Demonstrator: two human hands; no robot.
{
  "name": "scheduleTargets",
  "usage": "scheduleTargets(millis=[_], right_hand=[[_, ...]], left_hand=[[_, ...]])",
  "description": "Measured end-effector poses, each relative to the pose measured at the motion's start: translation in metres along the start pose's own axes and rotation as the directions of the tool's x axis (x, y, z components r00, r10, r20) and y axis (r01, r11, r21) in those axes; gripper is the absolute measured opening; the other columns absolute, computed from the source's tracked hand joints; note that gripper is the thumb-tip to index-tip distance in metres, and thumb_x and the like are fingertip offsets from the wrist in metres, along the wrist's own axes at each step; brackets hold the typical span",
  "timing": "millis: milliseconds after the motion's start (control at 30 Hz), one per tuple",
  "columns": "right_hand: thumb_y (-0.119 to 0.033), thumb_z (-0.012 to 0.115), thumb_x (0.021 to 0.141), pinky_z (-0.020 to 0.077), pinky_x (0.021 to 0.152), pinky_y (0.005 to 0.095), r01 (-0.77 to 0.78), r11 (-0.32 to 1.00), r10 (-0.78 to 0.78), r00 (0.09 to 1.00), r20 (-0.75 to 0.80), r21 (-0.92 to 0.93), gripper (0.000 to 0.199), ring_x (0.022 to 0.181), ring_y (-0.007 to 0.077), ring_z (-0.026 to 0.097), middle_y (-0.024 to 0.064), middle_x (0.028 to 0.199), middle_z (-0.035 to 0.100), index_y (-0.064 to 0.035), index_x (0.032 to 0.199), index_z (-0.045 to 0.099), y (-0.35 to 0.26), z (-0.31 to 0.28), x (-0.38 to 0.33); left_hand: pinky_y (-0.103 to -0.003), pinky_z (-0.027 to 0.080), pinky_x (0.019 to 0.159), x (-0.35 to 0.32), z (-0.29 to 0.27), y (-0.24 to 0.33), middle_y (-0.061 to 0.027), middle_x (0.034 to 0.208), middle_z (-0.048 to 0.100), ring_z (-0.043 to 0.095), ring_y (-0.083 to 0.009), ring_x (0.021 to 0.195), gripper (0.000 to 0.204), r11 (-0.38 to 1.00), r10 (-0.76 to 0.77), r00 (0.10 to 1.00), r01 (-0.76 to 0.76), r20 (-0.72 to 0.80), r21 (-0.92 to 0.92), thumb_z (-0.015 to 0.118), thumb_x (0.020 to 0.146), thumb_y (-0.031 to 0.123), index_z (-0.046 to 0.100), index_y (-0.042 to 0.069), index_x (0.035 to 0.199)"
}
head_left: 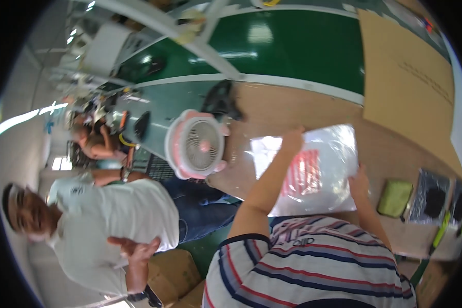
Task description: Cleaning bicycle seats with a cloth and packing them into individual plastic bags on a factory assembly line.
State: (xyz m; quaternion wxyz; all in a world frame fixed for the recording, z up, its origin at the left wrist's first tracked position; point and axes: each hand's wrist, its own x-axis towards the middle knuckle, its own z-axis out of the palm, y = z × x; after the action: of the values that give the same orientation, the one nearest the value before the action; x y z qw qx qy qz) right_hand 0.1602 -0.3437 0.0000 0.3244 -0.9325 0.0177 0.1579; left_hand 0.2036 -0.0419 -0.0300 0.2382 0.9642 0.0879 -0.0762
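A shiny, see-through plastic bag (336, 154) with a block of red print lies in front of me, close to my striped shirt. At its far edge, toward the left, my left hand (292, 140) is closed on the plastic. My right hand (360, 180) grips the bag's right edge, with the thumb side toward the bag. Glare on the film hides what, if anything, is inside. Both hands' fingertips are partly hidden and a little blurred.
A pink and white fan (197, 145) stands left on the brown tabletop (272, 105), beside a black item (222, 100). Right are a large cardboard sheet (408, 87), a green pouch (395, 198) and a dark bagged item (429, 197). A person (113, 215) stands left, one hand held out.
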Motion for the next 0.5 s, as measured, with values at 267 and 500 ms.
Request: scheduleTargets(millis=[267, 500], right_hand=[[-0.005, 0.061, 0.073, 0.0418, 0.086, 0.0460, 0.218, 0.972, -0.216, 0.976, 0.033, -0.089, 0.048, 0.100, 0.0429, 0.053, 0.0278, 0.108, 0.055, 0.0065, 0.118, 0.047, 0.027, 0.019, 0.013], [0.001, 0.054, 0.077, 0.0417, 0.086, 0.0436, 0.300, 0.946, -0.303, 0.953, 0.003, 0.119, 0.049, 0.101, 0.0443, 0.053, 0.0313, 0.110, 0.053, 0.0109, 0.123, 0.040, 0.014, -0.001, 0.000]], left_hand=[[-0.045, 0.044, 0.077, -0.015, 0.008, -0.001, -0.0147, 0.092, 0.060, 0.057, -0.0318, 0.090, 0.018, 0.976, 0.155, 0.976, -0.128, -0.151, 0.177, 0.052, 0.076, 0.008, 0.055, 0.006, 0.094], [-0.044, 0.043, 0.075, -0.027, -0.018, 0.021, -0.0151, 0.083, 0.061, 0.058, -0.0332, 0.084, 0.022, 0.974, 0.224, 0.960, -0.215, -0.169, 0.072, 0.057, 0.074, 0.006, 0.052, 0.006, 0.096]])
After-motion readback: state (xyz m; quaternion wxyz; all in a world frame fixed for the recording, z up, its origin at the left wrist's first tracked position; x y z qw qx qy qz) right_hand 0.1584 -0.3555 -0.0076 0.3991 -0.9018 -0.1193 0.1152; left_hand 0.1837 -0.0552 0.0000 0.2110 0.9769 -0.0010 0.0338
